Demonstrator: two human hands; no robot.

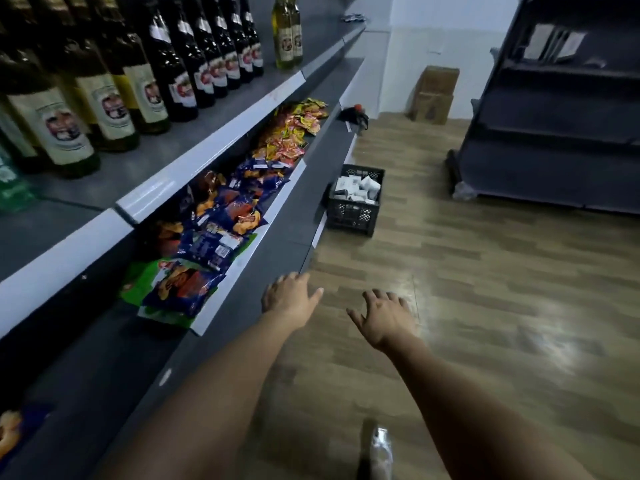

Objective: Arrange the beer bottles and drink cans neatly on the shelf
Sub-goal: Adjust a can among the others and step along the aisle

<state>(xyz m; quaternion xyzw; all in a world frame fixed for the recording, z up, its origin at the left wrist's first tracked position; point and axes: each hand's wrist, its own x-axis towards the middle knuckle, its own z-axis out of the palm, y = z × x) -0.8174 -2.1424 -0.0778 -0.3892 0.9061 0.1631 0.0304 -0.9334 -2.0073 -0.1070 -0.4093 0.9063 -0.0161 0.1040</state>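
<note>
Beer bottles stand in rows on the grey upper shelf (pixel 194 147) at the left: dark ones with cream labels (pixel 104 109), dark ones with red labels (pixel 211 64), and two pale yellow bottles (pixel 287 32) at the far end. A green pack (pixel 10 188) shows at the left edge. My left hand (pixel 289 294) hangs over the lower shelf's edge, fingers relaxed and empty. My right hand (pixel 384 315) is spread over the wooden floor, also holding nothing. Both hands are well below the bottles and touch nothing. No cans are visible.
Snack bags (pixel 221 216) fill the shelf below the bottles. A black crate (pixel 353 213) of white boxes stands on the floor by the shelf base. Cardboard boxes (pixel 433 95) sit against the far wall. A dark shelving unit (pixel 554 133) stands at the right. My shoe (pixel 379 452) shows at the bottom.
</note>
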